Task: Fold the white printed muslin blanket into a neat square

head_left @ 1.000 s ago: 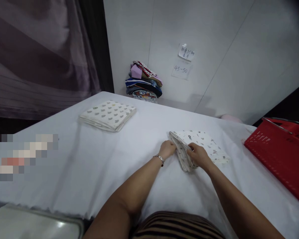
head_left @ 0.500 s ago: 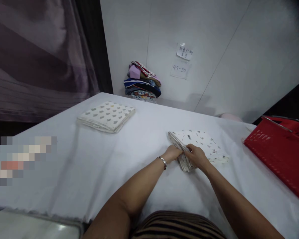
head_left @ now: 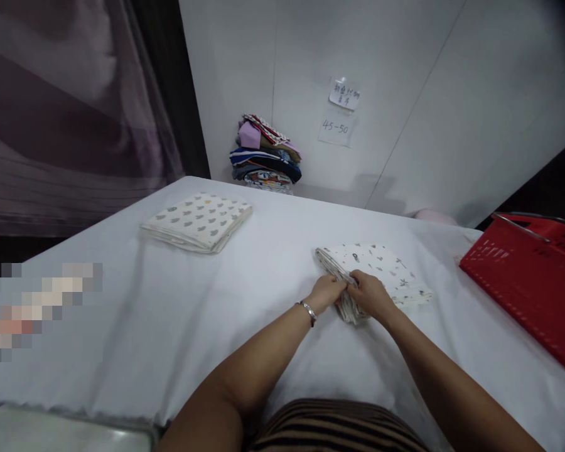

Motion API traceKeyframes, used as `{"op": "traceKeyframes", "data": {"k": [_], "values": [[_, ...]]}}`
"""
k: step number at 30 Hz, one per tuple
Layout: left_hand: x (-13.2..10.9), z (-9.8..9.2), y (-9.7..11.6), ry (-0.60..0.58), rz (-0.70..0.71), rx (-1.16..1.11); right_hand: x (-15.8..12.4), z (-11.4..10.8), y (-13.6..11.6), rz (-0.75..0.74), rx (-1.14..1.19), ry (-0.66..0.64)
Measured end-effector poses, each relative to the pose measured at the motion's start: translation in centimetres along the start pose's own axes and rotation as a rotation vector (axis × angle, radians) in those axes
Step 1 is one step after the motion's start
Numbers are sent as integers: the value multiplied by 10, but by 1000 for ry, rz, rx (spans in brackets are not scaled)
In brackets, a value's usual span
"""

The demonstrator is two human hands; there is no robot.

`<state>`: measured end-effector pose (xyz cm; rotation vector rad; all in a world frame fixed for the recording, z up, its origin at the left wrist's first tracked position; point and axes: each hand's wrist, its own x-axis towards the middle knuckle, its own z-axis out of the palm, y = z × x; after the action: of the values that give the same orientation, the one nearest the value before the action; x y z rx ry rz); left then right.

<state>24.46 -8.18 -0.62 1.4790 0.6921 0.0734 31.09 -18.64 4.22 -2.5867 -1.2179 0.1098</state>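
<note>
A folded white cloth with small dark prints (head_left: 386,271) lies on the white-covered table (head_left: 263,276) just ahead of me. My left hand (head_left: 328,292), a metal bracelet on its wrist, pinches the cloth's near folded edge. My right hand (head_left: 371,295) grips the same edge right beside it, fingers curled over the layers. A second folded cloth with grey prints (head_left: 198,220) rests farther off to the left, untouched.
A red plastic basket (head_left: 532,276) with a metal handle sits at the table's right edge. A pile of folded coloured clothes (head_left: 266,156) leans against the white wall, below two paper notes (head_left: 341,113). A curtain hangs at the left.
My left hand has slid along the cloth's near edge toward my right hand, and the two hands now sit close together. The view has shifted slightly.
</note>
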Motion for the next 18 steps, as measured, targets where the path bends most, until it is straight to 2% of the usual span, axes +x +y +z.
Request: {"op": "traceKeyframes", "data": {"k": [9, 14, 18], "values": [[-10, -5, 5, -70, -88, -53, -1, -2, -5, 12, -104, -34], [-10, -4, 3, -76, -74, -69, -3, 1, -7, -34, -124, -125], [-9, -3, 2, -56, -58, -61, -3, -8, -5, -71, -140, -155]]}}
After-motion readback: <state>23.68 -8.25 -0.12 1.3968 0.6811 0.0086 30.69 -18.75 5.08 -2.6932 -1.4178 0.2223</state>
